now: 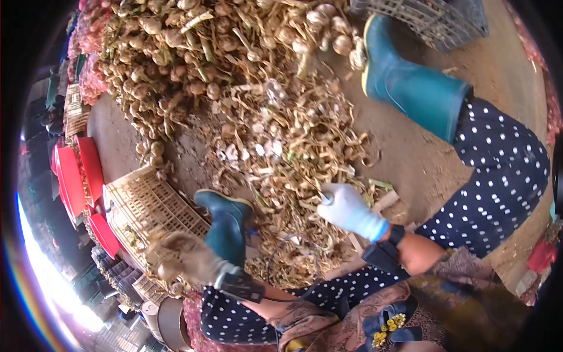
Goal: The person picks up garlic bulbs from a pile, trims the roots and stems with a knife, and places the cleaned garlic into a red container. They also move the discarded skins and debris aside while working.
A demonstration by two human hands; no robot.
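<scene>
Head view, as I watched remotely: the right hand (350, 210), white-gloved at centre frame, was closed around a thin tool, likely shears (324, 198), its tip low over the trimmed stalks (293, 170), handy for cutting. The left hand (179, 257), blurred at lower left beside the crate (149, 205), seemed curled; I couldn't tell whether it held a bulb. The garlic pile (193, 53) lay upper left.

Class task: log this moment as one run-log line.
left hand: dirty glove, blurred, over pale slatted plastic crate | right hand: white glove, gripping thin metal tool | ahead: garlic bulb heap
</scene>
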